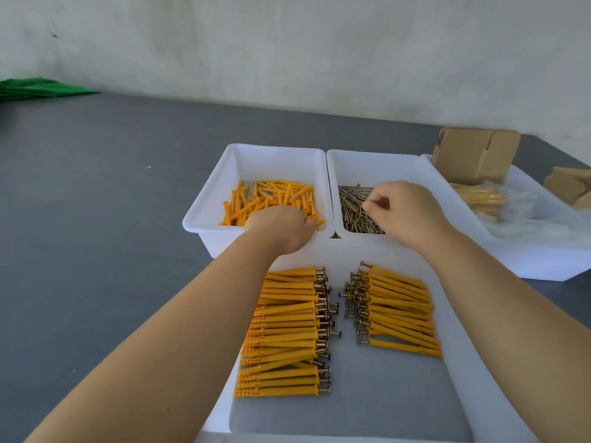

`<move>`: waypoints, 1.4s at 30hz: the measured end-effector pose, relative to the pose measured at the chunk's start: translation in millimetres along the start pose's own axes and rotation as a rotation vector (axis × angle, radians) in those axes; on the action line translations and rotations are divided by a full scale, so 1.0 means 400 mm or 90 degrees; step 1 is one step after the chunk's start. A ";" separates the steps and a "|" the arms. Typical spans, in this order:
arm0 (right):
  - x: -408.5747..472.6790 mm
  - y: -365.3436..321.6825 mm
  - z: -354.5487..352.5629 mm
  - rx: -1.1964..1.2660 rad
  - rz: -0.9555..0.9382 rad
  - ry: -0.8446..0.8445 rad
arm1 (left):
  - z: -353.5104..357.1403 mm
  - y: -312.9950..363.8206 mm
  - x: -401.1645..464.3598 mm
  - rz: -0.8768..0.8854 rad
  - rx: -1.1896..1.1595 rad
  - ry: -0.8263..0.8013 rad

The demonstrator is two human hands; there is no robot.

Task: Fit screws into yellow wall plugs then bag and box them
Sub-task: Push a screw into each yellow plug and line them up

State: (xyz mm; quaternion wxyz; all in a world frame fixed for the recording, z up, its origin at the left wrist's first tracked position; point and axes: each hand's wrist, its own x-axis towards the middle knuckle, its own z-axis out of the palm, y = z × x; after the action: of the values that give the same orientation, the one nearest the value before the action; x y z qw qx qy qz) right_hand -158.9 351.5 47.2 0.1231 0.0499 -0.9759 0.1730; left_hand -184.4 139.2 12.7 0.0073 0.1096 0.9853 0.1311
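Loose yellow wall plugs lie in the left white bin. My left hand reaches palm down into their near side, fingers curled among the plugs; what it holds is hidden. Brass-coloured screws fill the middle white bin. My right hand hovers over them, its thumb and forefinger pinched together at a screw. In the near white tray lie two rows of plugs with screws fitted: a long left row and a shorter right row, screw heads facing each other.
A third white bin at the right holds clear plastic bags, a bagged bundle of yellow plugs and an open cardboard box. Another cardboard box sits at the far right. Green cloth lies far left on the grey table.
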 end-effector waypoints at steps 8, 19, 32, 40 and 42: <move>0.055 0.050 0.036 -0.071 0.150 -0.435 | -0.012 0.003 0.000 0.026 0.041 -0.063; 0.049 0.049 0.038 0.006 0.169 -0.369 | -0.014 -0.002 -0.007 0.079 -0.063 -0.089; 0.004 0.077 0.024 0.271 0.071 0.098 | -0.017 0.012 -0.028 0.102 -0.309 0.305; -0.011 0.029 0.007 0.416 -0.007 0.230 | -0.023 0.023 -0.039 0.138 -0.269 0.422; -0.014 0.024 0.008 0.442 -0.002 0.228 | -0.023 0.025 -0.038 0.147 -0.283 0.429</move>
State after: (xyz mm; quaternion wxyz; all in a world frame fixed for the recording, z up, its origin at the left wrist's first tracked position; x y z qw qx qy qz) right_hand -155.5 359.7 39.7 0.2679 0.0591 -0.8222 0.4988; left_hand -167.7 142.9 24.0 -0.3070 0.1663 0.8613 0.3691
